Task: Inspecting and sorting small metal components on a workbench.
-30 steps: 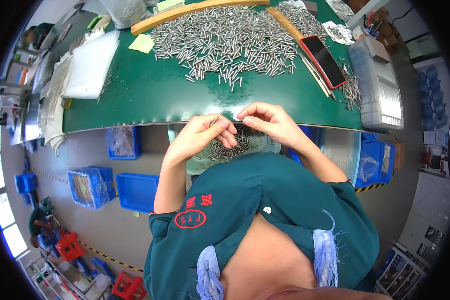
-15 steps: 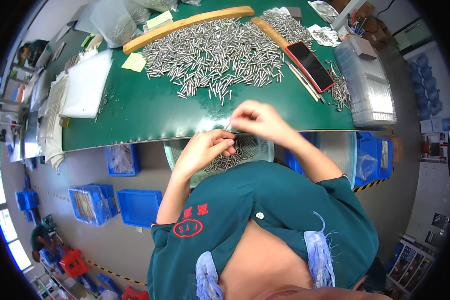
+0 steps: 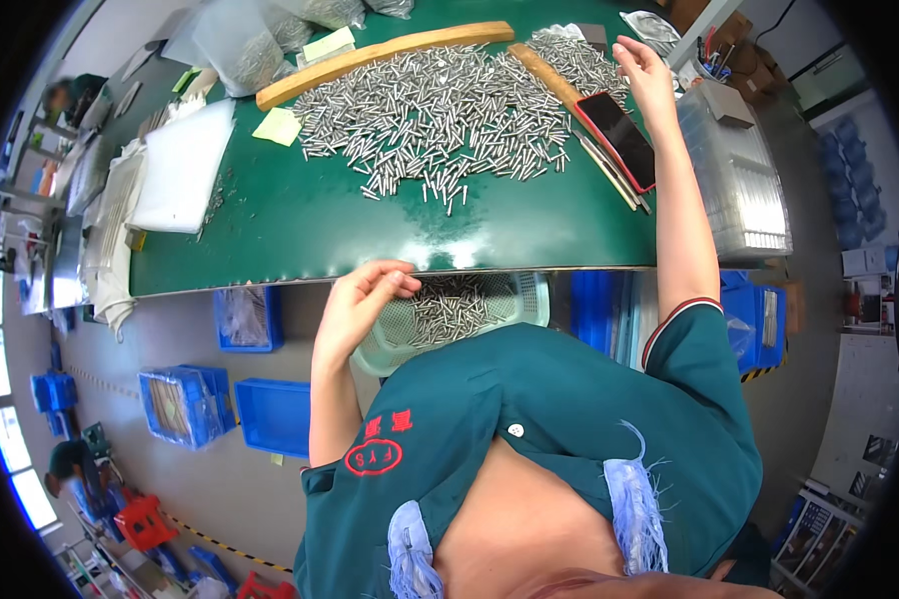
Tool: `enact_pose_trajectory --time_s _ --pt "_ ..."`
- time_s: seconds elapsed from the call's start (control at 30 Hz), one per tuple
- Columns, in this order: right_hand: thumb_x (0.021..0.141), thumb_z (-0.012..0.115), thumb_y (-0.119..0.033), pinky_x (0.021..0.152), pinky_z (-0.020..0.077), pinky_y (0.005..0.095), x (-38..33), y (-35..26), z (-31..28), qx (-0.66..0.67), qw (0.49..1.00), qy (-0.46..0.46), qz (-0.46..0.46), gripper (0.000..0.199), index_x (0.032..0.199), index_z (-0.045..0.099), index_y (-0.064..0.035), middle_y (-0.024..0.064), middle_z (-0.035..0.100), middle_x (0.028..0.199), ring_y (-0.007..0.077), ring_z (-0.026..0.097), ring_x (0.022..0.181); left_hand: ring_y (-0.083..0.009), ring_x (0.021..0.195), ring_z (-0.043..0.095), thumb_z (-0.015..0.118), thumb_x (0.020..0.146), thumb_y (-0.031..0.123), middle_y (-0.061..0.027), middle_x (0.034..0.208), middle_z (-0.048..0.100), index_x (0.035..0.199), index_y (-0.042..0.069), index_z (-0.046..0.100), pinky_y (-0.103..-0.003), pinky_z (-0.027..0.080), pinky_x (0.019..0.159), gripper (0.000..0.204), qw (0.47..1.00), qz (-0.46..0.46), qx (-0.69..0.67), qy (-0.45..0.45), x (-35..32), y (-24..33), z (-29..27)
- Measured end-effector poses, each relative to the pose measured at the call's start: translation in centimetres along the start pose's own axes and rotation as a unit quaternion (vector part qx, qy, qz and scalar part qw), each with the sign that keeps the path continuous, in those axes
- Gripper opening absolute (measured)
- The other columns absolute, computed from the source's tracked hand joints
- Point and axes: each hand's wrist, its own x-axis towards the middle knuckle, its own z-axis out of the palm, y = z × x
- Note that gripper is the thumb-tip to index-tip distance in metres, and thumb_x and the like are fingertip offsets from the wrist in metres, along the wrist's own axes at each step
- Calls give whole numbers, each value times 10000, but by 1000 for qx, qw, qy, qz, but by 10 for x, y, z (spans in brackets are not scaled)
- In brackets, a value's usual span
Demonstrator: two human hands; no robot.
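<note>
My right hand (image 3: 650,82) is stretched far out over the right side of the green table, fingers apart and nothing seen in them. It hovers by the right end of the small metal pins (image 3: 440,110), which lie in a wide heap. My left hand (image 3: 362,299) stays at the table's near edge with fingers curled together; whatever they may hold is hidden. Just below and right of it, a pale green plastic basket (image 3: 526,304) holds more metal pins (image 3: 449,311) against my body.
Two wooden strips (image 3: 390,62) (image 3: 544,72) border the heap. A red-cased phone (image 3: 617,142) and thin sticks (image 3: 609,172) lie right of it, beside stacked clear trays (image 3: 739,180). White foam sheets (image 3: 182,165) lie left. Blue bins (image 3: 273,414) stand on the floor.
My right hand has left the spot beside my left hand and swung up and right to the far side of the table. My left hand has shifted slightly left.
</note>
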Motion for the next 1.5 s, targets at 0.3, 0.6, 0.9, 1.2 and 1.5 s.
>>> enact_pose_trajectory --time_s 0.3,0.6,0.9,1.2,1.5 --pt "888 624 -184 778 462 240 -118 -81 35 99 951 -292 33 256 1113 612 -61 14 628 994 74 562 861 -208 880 619 585 894 126 -81 954 662 1030 79 668 -324 484 798 166 894 180 319 260 23 14 3" --pt "795 601 -101 805 501 347 -180 -85 90 -137 912 -296 -251 209 1002 632 -98 40 599 1003 227 589 942 -280 838 556 642 818 170 -82 846 605 898 80 657 -390 458 755 122 808 242 505 182 92 1 45" --pt "810 638 -151 741 505 346 -184 -86 70 -218 906 -301 -201 100 893 613 -101 27 583 891 214 598 882 -261 843 540 623 787 121 -57 835 581 827 98 634 -391 435 725 47 772 258 550 188 103 -6 38" --pt "826 637 -171 727 507 343 -191 -92 77 -198 926 -298 -122 164 985 643 -127 19 584 874 197 609 851 -250 844 538 648 805 162 -44 823 581 857 119 650 -387 420 747 67 803 255 518 149 94 1 44" --pt "824 645 -191 706 511 346 -200 -91 76 -205 917 -284 -190 113 921 667 -138 15 585 874 202 614 838 -233 866 531 649 811 161 -24 864 580 882 126 633 -379 399 749 81 806 251 525 106 74 -1 47"
